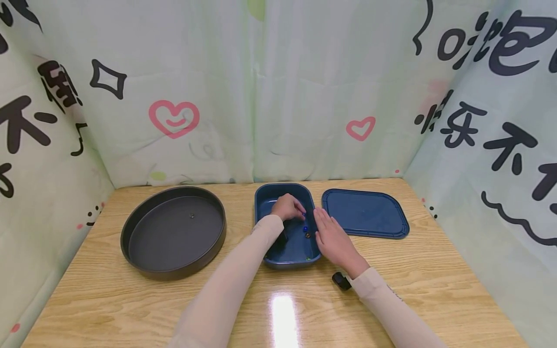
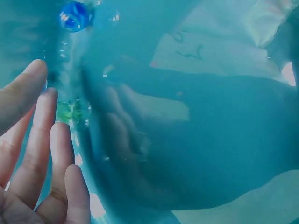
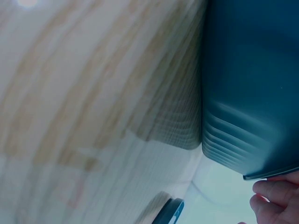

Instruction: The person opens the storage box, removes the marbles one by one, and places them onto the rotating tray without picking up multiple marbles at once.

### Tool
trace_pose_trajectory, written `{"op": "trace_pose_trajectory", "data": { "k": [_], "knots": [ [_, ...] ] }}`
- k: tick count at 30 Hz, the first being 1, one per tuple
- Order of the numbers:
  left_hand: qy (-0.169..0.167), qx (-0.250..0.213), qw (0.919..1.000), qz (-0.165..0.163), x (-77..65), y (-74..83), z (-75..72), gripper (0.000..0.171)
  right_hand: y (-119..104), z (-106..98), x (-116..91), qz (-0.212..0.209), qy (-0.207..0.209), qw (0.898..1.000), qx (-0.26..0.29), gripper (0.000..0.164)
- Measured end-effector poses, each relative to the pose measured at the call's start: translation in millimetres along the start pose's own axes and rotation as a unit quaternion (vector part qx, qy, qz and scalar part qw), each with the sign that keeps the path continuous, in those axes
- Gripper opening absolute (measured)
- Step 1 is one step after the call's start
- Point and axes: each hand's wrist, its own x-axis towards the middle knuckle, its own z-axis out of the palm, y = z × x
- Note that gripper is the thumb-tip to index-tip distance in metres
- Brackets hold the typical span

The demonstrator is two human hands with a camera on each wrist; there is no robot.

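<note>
A deep navy plastic container (image 1: 285, 263) stands on the table. My left hand (image 1: 288, 208) reaches down into it, thumb and forefinger pinching a small glass marble, mostly hidden; only a bluish sliver shows between the fingertips (image 2: 37, 70) in the left wrist view. Along the container's right side lie a blue marble (image 1: 305, 228), a brownish one (image 1: 308, 235) and, near the front, a green marble (image 2: 72, 111). Fingers extended, my right hand (image 1: 337, 239) rests against the outside of the right wall, its fingertips at the rim in the right wrist view.
To the left stands a large round dark pan (image 1: 174, 276) with one small clear marble (image 1: 192, 215) in it. A flat navy lid (image 1: 365, 212) lies right of the container. A small black object (image 1: 341, 281) is by the right wrist. Printed curtains border the table.
</note>
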Motion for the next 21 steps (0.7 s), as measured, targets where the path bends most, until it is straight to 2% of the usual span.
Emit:
{"op": "trace_pose_trajectory", "data": {
  "k": [13, 21],
  "knots": [
    [0.030, -0.010, 0.9994, 0.014, -14.7, 16.7, -24.5, 0.007, 0.7, 1.0, 1.2, -0.001, 0.006, 1.000, 0.005, 0.055],
    [0.044, -0.014, 0.9974, 0.056, -28.0, 24.3, -42.7, 0.013, 0.4, -0.1, 0.1, -0.001, 0.006, 1.000, 0.001, 0.055]
  ]
}}
